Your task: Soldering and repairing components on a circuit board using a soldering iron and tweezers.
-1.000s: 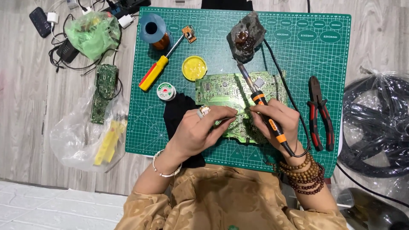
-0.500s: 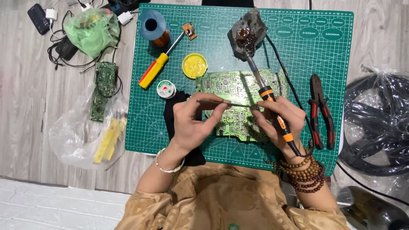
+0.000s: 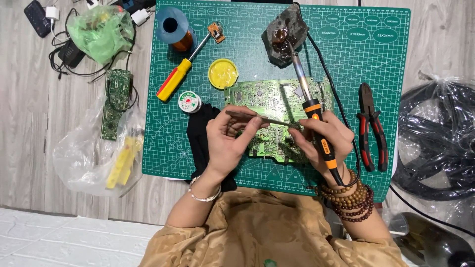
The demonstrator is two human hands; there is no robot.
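A green printed circuit board (image 3: 277, 106) lies flat on the green gridded cutting mat (image 3: 376, 64). Above it the left hand (image 3: 228, 136) pinches a thin brown metal strip (image 3: 262, 118) by one end, grip closed on it. The right hand (image 3: 324, 141) is wrapped around an orange-and-black soldering iron (image 3: 309, 99), whose tip rests in the dark rosin lump (image 3: 283, 37). Judging by this, the iron is being tinned; bringing tip and strip together over the board calls for steadiness.

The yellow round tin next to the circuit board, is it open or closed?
Open: the yellow tin lies lidless on the green mat, its yellow inside facing the camera.
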